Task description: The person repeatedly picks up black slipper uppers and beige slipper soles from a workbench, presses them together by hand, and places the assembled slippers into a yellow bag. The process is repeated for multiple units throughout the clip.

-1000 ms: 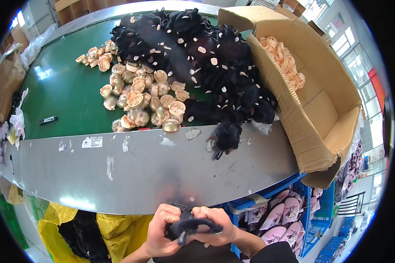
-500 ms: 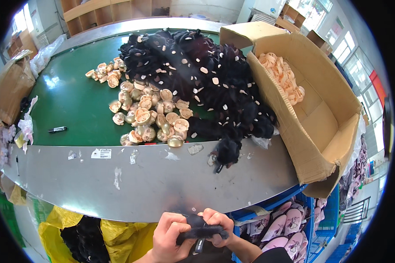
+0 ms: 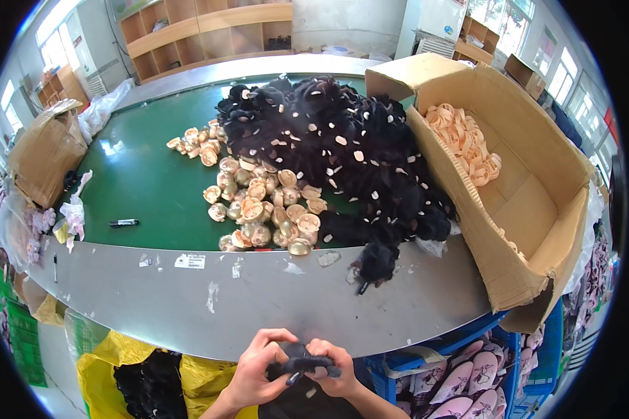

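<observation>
Between my two hands, at the near edge of the metal table, is a black plush piece (image 3: 297,357) with a small dark tag. My left hand (image 3: 258,369) is closed around its left end, thumb below and fingers above. On its other end my right hand (image 3: 334,370) is closed too. Part of the piece is hidden by the fingers. Another black plush piece (image 3: 378,262) lies on the metal edge, in front of a large heap of similar black plush pieces (image 3: 328,133) dotted with pale bits. Left of that heap sit gold and peach hollow shell-like pieces (image 3: 258,209).
A cardboard box (image 3: 531,188) holding peach bands (image 3: 461,140) stands at the right. A marker (image 3: 124,223) lies on the green belt (image 3: 147,181). Below the table are a yellow bag (image 3: 206,380) of black pieces and a blue crate (image 3: 379,380) of pink slippers (image 3: 461,380).
The view has shifted, so the table's things appear lower and farther right. Both hands still grip the plush piece, which is turned and bunched differently between the fingers.
</observation>
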The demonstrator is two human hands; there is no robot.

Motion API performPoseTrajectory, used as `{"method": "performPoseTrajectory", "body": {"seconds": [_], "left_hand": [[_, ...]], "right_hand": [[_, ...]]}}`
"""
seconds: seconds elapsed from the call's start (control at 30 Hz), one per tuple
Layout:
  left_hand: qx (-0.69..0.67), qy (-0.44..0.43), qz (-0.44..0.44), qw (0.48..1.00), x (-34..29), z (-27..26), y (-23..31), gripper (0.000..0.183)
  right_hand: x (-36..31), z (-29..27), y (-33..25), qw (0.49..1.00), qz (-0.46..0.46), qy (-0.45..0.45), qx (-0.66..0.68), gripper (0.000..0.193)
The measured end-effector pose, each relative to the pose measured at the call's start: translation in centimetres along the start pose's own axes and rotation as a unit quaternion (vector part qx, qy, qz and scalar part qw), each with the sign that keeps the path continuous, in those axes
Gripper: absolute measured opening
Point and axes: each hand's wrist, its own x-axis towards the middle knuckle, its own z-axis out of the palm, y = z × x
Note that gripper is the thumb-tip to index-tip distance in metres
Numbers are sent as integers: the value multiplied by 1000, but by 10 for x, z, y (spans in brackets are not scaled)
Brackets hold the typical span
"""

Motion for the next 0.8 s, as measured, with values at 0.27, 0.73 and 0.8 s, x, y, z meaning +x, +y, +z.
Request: {"method": "performPoseTrajectory", "body": {"seconds": [0.27,0.73,0.8], "left_hand": [[-81,-31,-20,996,-22,-9,-10,32],[-169,152,12,974,-22,0,-4,31],[-92,161,46,982,-17,-6,-10,32]], "right_hand": [[-10,8,4,996,77,-40,29,19],[4,39,12,1000,1,23,17,23],[15,45,12,999,-31,44,10,27]]}}
